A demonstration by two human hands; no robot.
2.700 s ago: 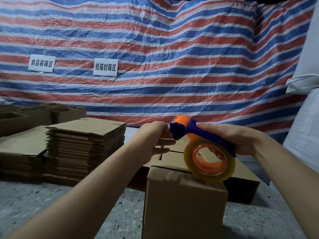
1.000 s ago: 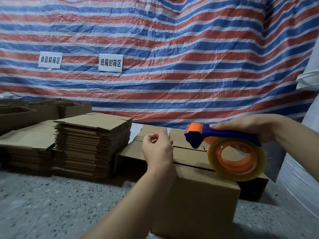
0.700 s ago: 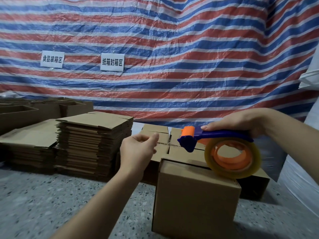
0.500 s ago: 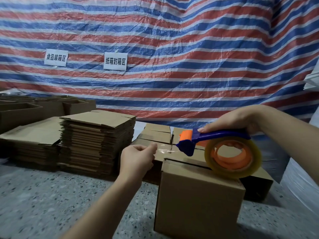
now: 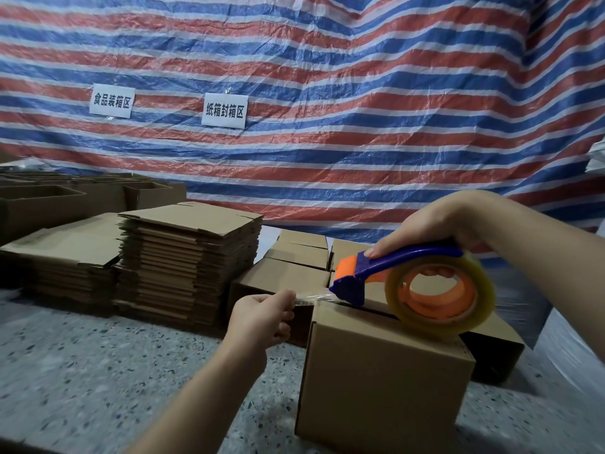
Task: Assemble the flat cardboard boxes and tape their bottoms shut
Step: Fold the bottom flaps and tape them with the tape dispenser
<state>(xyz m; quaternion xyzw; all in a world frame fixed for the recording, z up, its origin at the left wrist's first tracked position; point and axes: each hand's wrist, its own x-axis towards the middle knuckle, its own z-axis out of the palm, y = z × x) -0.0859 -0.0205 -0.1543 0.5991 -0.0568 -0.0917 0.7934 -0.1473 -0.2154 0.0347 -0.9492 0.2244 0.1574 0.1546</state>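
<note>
Speckled floor [image 5: 82, 381], striped tarp [image 5: 327, 93] at 12. Left hand [image 5: 262, 317] pinches tape [image 5: 311, 300]; right hand [image 5: 432, 224] grips dispenser [image 5: 402, 260], fingers partly hidden, over the box [image 5: 383, 381].

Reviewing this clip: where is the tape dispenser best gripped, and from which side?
By the blue handle of the tape dispenser, from above, as the right hand holds it. The handle arches over the roll, and the cutter end points left toward the left hand.
</note>
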